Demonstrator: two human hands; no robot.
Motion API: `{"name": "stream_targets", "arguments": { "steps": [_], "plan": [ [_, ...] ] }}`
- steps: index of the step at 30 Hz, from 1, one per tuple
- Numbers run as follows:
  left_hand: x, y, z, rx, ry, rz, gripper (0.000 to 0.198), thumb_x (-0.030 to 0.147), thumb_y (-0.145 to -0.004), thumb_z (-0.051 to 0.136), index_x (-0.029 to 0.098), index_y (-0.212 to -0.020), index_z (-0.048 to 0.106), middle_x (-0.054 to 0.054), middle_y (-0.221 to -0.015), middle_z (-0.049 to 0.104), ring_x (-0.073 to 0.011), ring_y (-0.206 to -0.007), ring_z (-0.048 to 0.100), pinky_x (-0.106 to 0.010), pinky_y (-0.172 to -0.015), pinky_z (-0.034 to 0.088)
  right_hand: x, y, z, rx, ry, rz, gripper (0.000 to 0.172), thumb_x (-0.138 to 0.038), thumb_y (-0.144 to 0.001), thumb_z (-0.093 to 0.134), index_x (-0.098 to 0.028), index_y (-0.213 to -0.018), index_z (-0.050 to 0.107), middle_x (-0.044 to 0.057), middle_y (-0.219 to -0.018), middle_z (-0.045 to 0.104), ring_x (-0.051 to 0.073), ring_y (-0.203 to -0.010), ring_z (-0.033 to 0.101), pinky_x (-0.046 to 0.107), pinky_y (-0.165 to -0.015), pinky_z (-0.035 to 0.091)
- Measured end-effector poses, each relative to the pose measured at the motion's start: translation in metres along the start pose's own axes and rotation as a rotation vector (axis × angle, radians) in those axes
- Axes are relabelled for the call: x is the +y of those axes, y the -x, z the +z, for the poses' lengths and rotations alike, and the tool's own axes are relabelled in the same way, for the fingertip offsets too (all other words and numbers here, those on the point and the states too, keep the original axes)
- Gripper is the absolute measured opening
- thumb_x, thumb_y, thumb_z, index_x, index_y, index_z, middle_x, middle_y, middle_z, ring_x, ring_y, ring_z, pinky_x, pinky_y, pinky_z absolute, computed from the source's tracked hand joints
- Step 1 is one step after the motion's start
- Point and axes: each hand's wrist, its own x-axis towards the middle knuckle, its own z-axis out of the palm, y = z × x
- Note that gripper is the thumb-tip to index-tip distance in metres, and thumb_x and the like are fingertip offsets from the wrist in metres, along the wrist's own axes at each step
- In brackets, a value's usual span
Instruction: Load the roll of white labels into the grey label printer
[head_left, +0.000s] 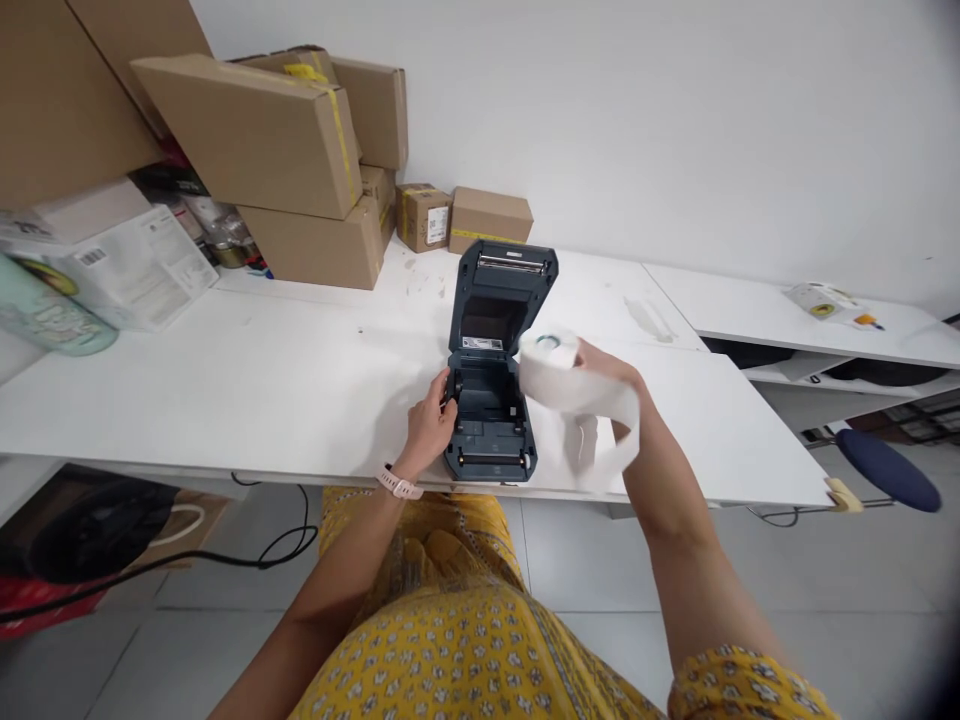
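Observation:
A dark label printer (491,468) stands on the white table near its front edge, its lid (504,290) raised and its inner bay bare. My left hand (431,428) grips the printer's left side, fingers along the edge and thumb over the rim. To the right of the lid, my right hand (600,365) is closed on a roll of white labels (550,350). A loose strip (626,405) unwinds from the roll and curls down toward the table, slightly blurred. The roll is apart from the bay, and most of my right fingers are hidden behind it.
Cardboard boxes (247,140) are stacked at the back left, with two smaller boxes (491,215) by the wall. A white box (135,265) and a green bottle (56,310) stand far left. A lower shelf unit (825,310) adjoins on the right, near a blue stool (889,470).

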Motion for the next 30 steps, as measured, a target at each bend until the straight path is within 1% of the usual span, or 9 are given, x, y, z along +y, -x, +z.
{"name": "stream_targets", "arguments": {
  "steps": [2, 4, 6, 8, 12, 19, 21, 26, 30],
  "plan": [
    [0.001, 0.000, 0.000, 0.002, -0.012, -0.001, 0.058, 0.019, -0.093, 0.048, 0.024, -0.151, 0.041, -0.008, -0.135, 0.069, -0.0270, -0.125, 0.065, -0.044, -0.104, 0.051, -0.019, -0.012, 0.017, -0.127, 0.207, -0.034, 0.072, -0.041, -0.051, 0.091, -0.022, -0.116, 0.066, 0.006, -0.115, 0.072, 0.032, -0.111, 0.064, 0.043, -0.099, 0.050],
    [0.001, 0.001, -0.001, 0.003, -0.015, 0.004, 0.058, 0.021, -0.093, 0.047, 0.024, -0.151, 0.041, -0.009, -0.136, 0.068, -0.0284, -0.124, 0.066, -0.046, -0.104, 0.051, -0.032, -0.026, 0.035, -0.226, 0.502, -0.035, 0.068, -0.039, -0.055, 0.089, -0.023, -0.116, 0.065, 0.005, -0.115, 0.071, 0.031, -0.107, 0.064, 0.042, -0.093, 0.051],
    [0.001, 0.001, -0.001, -0.004, -0.011, 0.010, 0.058, 0.022, -0.094, 0.046, 0.022, -0.152, 0.039, -0.011, -0.138, 0.066, -0.0290, -0.125, 0.065, -0.046, -0.103, 0.051, -0.037, -0.038, 0.051, -0.256, 0.787, -0.014, 0.061, -0.042, -0.061, 0.084, -0.025, -0.116, 0.064, 0.005, -0.115, 0.070, 0.030, -0.103, 0.065, 0.040, -0.086, 0.051],
    [0.001, 0.001, -0.001, -0.015, -0.012, 0.005, 0.058, 0.022, -0.094, 0.045, 0.021, -0.152, 0.038, -0.012, -0.140, 0.065, -0.0297, -0.126, 0.064, -0.046, -0.101, 0.052, -0.035, -0.047, 0.062, -0.243, 0.945, 0.020, 0.060, -0.047, -0.063, 0.082, -0.025, -0.115, 0.064, 0.007, -0.114, 0.070, 0.032, -0.102, 0.065, 0.040, -0.084, 0.050],
    [0.001, 0.002, -0.002, -0.021, -0.018, 0.000, 0.059, 0.023, -0.094, 0.045, 0.021, -0.153, 0.038, -0.012, -0.137, 0.067, -0.0290, -0.123, 0.066, -0.043, -0.099, 0.052, -0.019, -0.059, 0.073, -0.207, 1.100, 0.062, 0.067, -0.055, -0.066, 0.079, -0.022, -0.122, 0.062, 0.012, -0.120, 0.068, 0.037, -0.108, 0.063, 0.046, -0.093, 0.046],
    [0.003, 0.002, -0.003, -0.023, -0.032, -0.009, 0.060, 0.025, -0.095, 0.045, 0.018, -0.154, 0.038, -0.014, -0.126, 0.072, -0.0291, -0.118, 0.068, -0.040, -0.096, 0.053, -0.001, -0.065, 0.087, -0.231, 1.171, 0.128, 0.075, -0.056, -0.079, 0.071, -0.010, -0.137, 0.056, 0.022, -0.128, 0.063, 0.042, -0.120, 0.057, 0.051, -0.105, 0.040],
    [0.004, 0.002, -0.003, -0.018, -0.033, -0.011, 0.059, 0.024, -0.094, 0.046, 0.018, -0.153, 0.039, -0.013, -0.122, 0.073, -0.0285, -0.117, 0.069, -0.040, -0.098, 0.052, 0.002, -0.057, 0.088, -0.190, 1.136, 0.083, 0.077, -0.054, -0.083, 0.070, -0.011, -0.144, 0.051, 0.022, -0.133, 0.061, 0.043, -0.123, 0.057, 0.054, -0.107, 0.039],
    [0.002, 0.002, -0.001, -0.007, 0.005, 0.002, 0.058, 0.024, -0.095, 0.046, 0.020, -0.152, 0.040, -0.010, -0.129, 0.071, -0.0260, -0.119, 0.068, -0.039, -0.100, 0.052, 0.014, -0.004, 0.104, -0.016, 0.944, -0.283, 0.061, -0.049, -0.100, 0.050, -0.022, -0.154, 0.040, 0.014, -0.158, 0.045, 0.033, -0.147, 0.041, 0.053, -0.116, 0.039],
    [0.001, 0.002, 0.000, 0.001, 0.019, 0.005, 0.056, 0.023, -0.094, 0.046, 0.021, -0.150, 0.042, -0.010, -0.135, 0.068, -0.0246, -0.124, 0.066, -0.038, -0.103, 0.051, 0.025, 0.044, 0.142, 0.013, 0.914, -0.312, 0.057, -0.048, -0.104, 0.044, -0.024, -0.155, 0.040, 0.012, -0.162, 0.039, 0.029, -0.151, 0.036, 0.052, -0.120, 0.039]
  ]
}}
